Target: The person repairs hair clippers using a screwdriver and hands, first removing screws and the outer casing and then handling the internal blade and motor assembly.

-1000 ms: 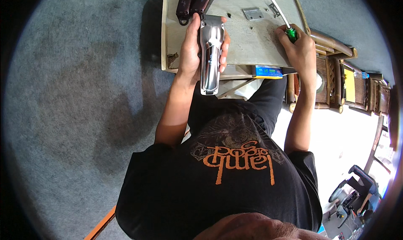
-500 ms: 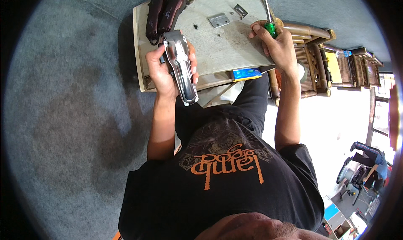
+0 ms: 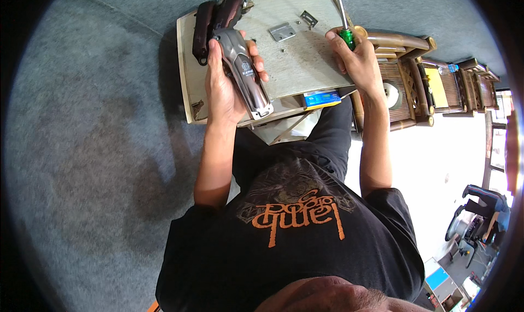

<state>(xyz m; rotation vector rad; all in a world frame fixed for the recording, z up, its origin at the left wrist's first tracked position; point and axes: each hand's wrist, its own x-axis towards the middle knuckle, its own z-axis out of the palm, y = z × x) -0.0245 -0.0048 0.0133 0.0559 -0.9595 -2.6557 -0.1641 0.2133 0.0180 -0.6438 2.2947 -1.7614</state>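
Clipper point(image 3: 244, 69), glossy grey, is gripped by the left hand point(image 3: 221, 94), green-handled screwdriver point(image 3: 346, 37) by the right hand point(image 3: 361, 65).

Orange lettering point(image 3: 297, 218) on blk T-shirt point(image 3: 295, 265); sm. pale print point(image 3: 248, 72) on clipper point(image 3: 254, 92).

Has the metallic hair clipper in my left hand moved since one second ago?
Yes. Judged against the table, the metallic hair clipper has moved upward in the view, and its lower end also slightly rightward.
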